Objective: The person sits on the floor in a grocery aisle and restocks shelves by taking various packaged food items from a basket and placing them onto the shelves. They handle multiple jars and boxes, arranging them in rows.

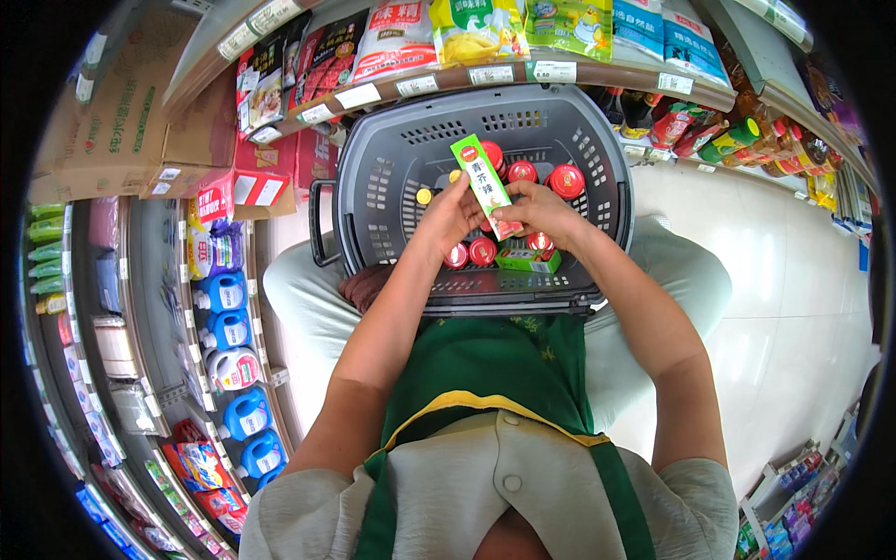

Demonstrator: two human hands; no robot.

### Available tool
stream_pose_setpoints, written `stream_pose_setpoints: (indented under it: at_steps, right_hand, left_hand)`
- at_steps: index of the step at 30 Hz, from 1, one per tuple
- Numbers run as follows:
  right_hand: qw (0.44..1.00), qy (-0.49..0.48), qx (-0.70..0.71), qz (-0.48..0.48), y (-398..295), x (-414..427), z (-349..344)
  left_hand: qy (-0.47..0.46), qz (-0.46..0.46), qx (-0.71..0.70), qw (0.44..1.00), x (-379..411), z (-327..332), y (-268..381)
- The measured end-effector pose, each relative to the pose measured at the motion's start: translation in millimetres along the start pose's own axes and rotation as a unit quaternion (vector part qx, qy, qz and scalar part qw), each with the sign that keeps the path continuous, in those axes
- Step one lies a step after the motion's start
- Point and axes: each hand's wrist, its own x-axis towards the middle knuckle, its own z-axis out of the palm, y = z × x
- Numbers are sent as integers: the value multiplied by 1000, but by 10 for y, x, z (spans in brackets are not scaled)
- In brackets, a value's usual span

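Between both hands, above a grey plastic shopping basket (378, 147), is a slim green and white carton (483, 178) bearing writing. My left hand (451, 213) grips its left side. On its lower right side rest the fingers of my right hand (542, 213). Inside the basket stand several red-lidded jars (565, 182) and a few bottles with yellow caps (423, 196). A second green carton (528, 260) lies at the basket's near side. Part of the contents is hidden beneath my hands and the held carton.
A shelf of seasoning bags (479, 31) runs just past the basket. Sauce bottles (731, 140) lie at right. Cardboard boxes (105, 119) are stacked at left, near shelves with blue detergent jugs (227, 329). A brown cloth (365, 285) hangs by the basket, whose handle (316, 224) sticks out left.
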Motion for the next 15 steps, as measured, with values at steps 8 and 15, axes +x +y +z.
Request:
stream_pose_setpoints:
  at_steps: [8, 15]
  right_hand:
    - [984, 67, 46, -159, -154, -74, -45]
    - [959, 150, -11, -239, -283, -355, -81]
  left_hand:
    - [-19, 39, 143, 989, -198, 308, 45]
    - [-10, 99, 143, 985, -294, 687, 133]
